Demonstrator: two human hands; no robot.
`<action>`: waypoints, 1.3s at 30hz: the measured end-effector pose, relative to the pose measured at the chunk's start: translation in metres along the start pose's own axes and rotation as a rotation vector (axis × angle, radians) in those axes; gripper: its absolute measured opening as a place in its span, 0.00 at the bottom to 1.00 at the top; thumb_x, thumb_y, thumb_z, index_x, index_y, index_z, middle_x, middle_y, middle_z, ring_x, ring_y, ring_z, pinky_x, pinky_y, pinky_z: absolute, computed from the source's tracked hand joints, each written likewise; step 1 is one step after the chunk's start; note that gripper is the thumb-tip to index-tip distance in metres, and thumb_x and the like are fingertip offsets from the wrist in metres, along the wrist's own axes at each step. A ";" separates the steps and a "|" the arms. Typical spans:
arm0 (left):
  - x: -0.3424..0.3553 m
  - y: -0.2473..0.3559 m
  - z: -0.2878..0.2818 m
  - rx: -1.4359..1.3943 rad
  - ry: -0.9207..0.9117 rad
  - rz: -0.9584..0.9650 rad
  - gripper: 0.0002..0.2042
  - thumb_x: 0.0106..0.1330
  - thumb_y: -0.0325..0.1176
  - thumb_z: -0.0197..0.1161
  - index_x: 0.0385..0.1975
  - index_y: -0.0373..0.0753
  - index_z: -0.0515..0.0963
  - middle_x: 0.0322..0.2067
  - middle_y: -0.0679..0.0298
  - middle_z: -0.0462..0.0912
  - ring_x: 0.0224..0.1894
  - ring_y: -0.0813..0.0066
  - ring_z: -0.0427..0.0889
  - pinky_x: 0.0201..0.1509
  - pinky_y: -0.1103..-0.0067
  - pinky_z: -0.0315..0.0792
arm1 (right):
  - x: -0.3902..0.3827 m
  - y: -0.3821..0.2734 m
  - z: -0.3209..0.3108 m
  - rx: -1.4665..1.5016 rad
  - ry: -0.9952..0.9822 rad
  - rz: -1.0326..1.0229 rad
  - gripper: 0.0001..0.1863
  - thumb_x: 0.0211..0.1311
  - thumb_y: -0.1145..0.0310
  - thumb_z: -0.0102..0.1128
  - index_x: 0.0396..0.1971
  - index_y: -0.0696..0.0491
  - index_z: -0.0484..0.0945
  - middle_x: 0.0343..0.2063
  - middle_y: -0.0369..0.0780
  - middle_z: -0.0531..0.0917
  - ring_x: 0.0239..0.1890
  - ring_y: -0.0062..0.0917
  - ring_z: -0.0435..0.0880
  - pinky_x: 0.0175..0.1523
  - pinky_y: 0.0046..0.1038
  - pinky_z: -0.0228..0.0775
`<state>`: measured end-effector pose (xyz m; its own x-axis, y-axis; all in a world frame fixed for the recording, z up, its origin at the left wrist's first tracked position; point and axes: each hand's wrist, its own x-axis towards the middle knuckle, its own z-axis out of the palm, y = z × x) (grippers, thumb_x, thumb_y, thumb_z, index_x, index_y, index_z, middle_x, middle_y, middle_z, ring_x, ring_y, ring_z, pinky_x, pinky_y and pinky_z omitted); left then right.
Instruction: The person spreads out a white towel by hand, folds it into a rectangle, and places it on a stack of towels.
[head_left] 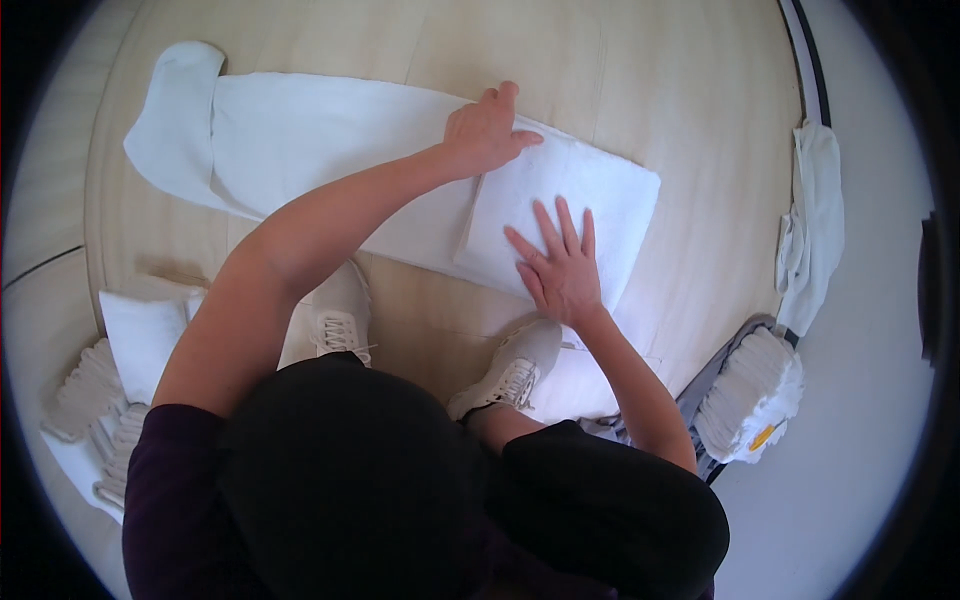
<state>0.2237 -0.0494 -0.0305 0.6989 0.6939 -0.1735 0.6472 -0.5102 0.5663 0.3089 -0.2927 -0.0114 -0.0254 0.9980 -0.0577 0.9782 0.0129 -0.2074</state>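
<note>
A long white cloth lies across the floor in front of me, its right end folded over into a thicker square layer. Spread flat on that folded part is my right hand, fingers apart and pressing the surface. My left hand rests at the far edge of the cloth, by the fold's upper corner, with its thumb stretched to the right and index finger pointing away; it appears to hold nothing. At the far left, the cloth's other end curls over itself.
My light shoes stand just below the cloth on the pale wood-look floor. Folded white cloths are piled at lower left. To the right sit a grey bag with a white stack, and a loose white cloth against the wall.
</note>
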 end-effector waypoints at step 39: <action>-0.192 -0.203 -0.108 -0.148 0.578 -0.449 0.13 0.64 0.36 0.69 0.45 0.40 0.79 0.42 0.58 0.80 0.44 0.61 0.78 0.52 0.64 0.68 | 0.228 0.031 -0.035 1.143 -0.198 0.709 0.18 0.70 0.53 0.64 0.39 0.54 0.84 0.28 0.30 0.82 0.29 0.14 0.77 0.36 0.20 0.71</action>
<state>-0.0741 -0.0241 -0.0251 0.0794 0.9967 0.0144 0.7565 -0.0696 0.6503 0.3409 -0.0629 0.0034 0.2833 0.7421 -0.6075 0.0803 -0.6495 -0.7561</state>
